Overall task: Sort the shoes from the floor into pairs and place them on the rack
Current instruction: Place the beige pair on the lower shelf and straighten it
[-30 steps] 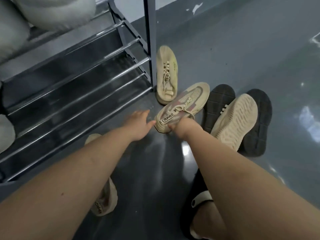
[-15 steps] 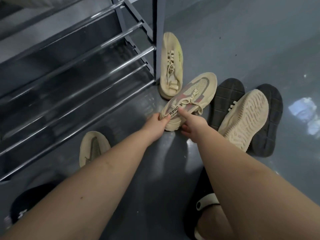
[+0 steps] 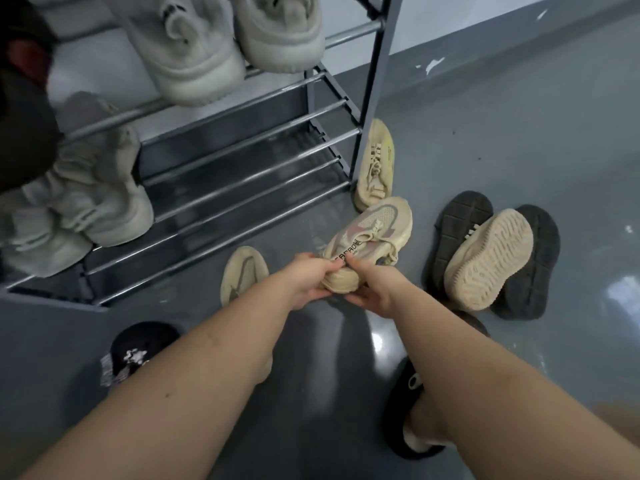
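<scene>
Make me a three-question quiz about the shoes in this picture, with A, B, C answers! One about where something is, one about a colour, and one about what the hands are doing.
1. Where is the upside-down tan shoe?
A. On the rack's top shelf
B. On top of the two black shoes on the floor
C. In the person's hands

2. What colour is the slipper on the person's foot?
A. Black
B. Red
C. Yellow

3. What are the two hands doing?
A. Resting flat on the floor
B. Gripping a rack bar
C. Holding the heel of the tan sneaker with black lettering

Answers:
1 B: its ridged sole faces up, lying across the black shoes.
2 A: it is black with a pale mark.
3 C: the left hand and right hand grip the heel from both sides.
</scene>
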A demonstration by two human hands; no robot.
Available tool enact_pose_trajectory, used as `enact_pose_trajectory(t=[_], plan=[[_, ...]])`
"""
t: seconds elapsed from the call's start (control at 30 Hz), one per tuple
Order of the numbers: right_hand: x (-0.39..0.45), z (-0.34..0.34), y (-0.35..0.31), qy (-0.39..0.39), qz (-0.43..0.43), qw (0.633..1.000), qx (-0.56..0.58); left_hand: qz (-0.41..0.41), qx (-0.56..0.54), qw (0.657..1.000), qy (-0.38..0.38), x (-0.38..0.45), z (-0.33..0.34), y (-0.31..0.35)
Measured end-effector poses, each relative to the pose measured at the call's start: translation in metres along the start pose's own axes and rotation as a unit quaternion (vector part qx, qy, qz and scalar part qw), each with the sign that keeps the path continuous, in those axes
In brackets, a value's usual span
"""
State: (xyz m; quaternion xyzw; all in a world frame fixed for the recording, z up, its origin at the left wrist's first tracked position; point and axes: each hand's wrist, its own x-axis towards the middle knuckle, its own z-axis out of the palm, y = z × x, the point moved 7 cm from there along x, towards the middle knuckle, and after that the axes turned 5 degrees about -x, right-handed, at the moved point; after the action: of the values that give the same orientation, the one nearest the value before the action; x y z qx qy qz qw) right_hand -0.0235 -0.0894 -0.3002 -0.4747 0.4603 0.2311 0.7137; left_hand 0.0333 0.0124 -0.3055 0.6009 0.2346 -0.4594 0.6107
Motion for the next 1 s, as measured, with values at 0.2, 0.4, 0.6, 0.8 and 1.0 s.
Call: enact_pose_trajectory(t=[0.2,0.4,0.6,0.8,1.0], plan=[[-0.027,0.052,0.034,-0.029,0.006,0.998,-0.061,-0.008,0.103,0.994,-0.023,-0.050,-0.064,-0.038],[-0.038,0.075,0.055,-0.051,-0.007,0.992,-0.112,0.031,0.159,0.987,-0.008,-0.071,-0.105,-0.064],[-0.023,0.054,0.079,-0.007,0.003,0.987,-0.158,0.061,0.219,0.965,0.128,-0.073,-0.147,-0.082],[-0.004,0.056,0.087,0.016,0.002,0.984,-0.180,-0.027,0.167,0.972,0.164,-0.046,-0.173,-0.116],[0.010,0.064,0.109,0.002,0.015,0.987,-0.158,-0.095,-0.036,0.979,0.175,-0.025,-0.168,-0.138]])
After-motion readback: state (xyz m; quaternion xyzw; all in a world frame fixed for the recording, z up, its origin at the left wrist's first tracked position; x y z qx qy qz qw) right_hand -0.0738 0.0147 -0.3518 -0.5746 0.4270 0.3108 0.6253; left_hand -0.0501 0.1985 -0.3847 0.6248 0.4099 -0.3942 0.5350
